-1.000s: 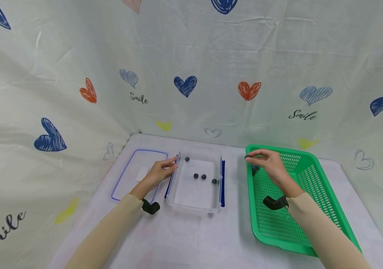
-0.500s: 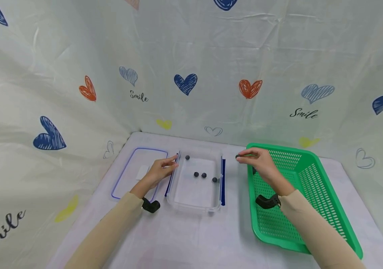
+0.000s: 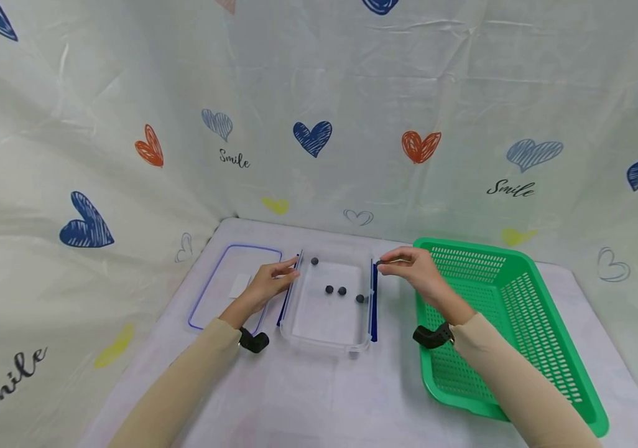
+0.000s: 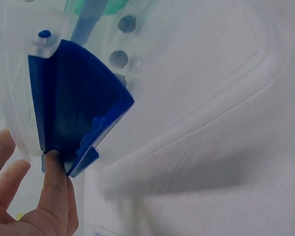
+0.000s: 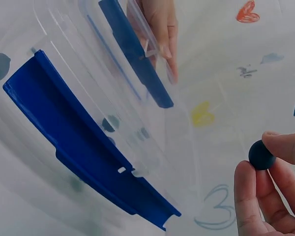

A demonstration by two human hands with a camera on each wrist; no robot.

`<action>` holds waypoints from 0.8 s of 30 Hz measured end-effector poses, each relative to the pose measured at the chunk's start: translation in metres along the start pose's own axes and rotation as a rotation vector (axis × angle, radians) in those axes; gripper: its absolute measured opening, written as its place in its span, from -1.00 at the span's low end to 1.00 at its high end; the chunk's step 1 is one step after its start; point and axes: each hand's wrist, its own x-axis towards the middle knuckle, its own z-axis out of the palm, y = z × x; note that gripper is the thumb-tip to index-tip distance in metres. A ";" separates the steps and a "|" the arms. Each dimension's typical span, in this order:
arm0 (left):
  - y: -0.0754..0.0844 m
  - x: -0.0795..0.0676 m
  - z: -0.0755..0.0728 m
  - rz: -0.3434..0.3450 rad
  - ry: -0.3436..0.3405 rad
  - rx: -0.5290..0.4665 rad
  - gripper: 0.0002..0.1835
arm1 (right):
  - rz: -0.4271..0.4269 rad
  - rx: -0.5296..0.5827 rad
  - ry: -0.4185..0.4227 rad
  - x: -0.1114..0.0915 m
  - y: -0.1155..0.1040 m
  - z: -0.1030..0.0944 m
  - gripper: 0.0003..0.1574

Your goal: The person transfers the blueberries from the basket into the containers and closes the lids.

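Note:
My right hand (image 3: 418, 274) pinches a small dark ball (image 5: 262, 155) between thumb and fingertips, just beside the right wall of a clear plastic box (image 3: 324, 339). Inside the box, which stands without its lid, are several similar dark balls (image 3: 342, 291). My left hand (image 3: 267, 283) rests at the box's left side, its fingers fairly straight. In the left wrist view, one fingertip touches the lower end of a dark blue side latch (image 4: 78, 98). Another blue latch (image 5: 88, 132) hangs folded out along the right side.
A green perforated basket (image 3: 431, 379) stands to the right, partly behind my right forearm. A clear lid with a blue rim (image 3: 207, 286) lies left of the box. A heart-printed sheet (image 3: 352, 168) hangs behind the white-covered table (image 3: 319, 404).
My right hand has moved left from over the basket's left edge to the box's right side, carrying the dark ball. The left hand keeps its place at the box.

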 end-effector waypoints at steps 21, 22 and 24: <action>-0.001 0.001 0.000 -0.002 -0.009 0.001 -0.44 | -0.027 -0.052 -0.157 0.004 0.008 0.026 -0.65; -0.001 0.001 0.000 -0.004 -0.009 -0.001 -0.44 | -0.027 -0.063 -0.164 0.004 0.008 0.027 -0.65; -0.002 0.002 0.000 -0.009 -0.007 -0.005 -0.44 | -0.027 -0.081 -0.172 0.004 0.009 0.029 -0.66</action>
